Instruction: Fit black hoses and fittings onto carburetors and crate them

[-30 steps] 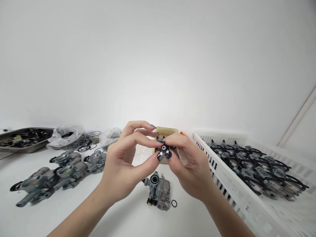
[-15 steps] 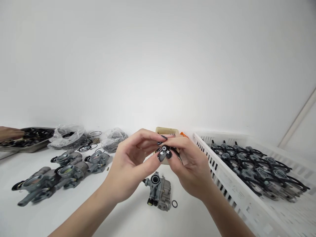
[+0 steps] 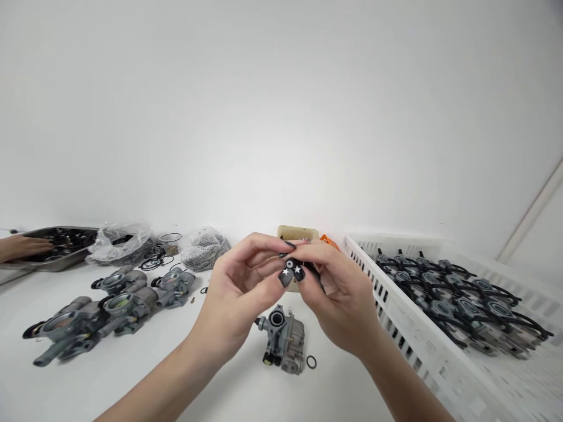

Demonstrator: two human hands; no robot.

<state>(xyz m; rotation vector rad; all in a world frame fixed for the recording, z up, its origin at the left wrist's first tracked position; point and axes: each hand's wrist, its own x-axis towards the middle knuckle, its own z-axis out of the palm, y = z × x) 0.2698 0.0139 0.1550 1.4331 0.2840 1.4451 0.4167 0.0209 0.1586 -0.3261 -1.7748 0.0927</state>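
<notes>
The left hand and right hand pinch a small black part between their fingertips, above a carburetor.

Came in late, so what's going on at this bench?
A person is pinching a small black part between the fingertips of the left hand and right hand. Just below lies a carburetor with a black O-ring beside it. More carburetors lie loose on the left, and others fill a white plastic crate on the right. Farther left, another person's hand is over a metal tray of dark parts.
</notes>
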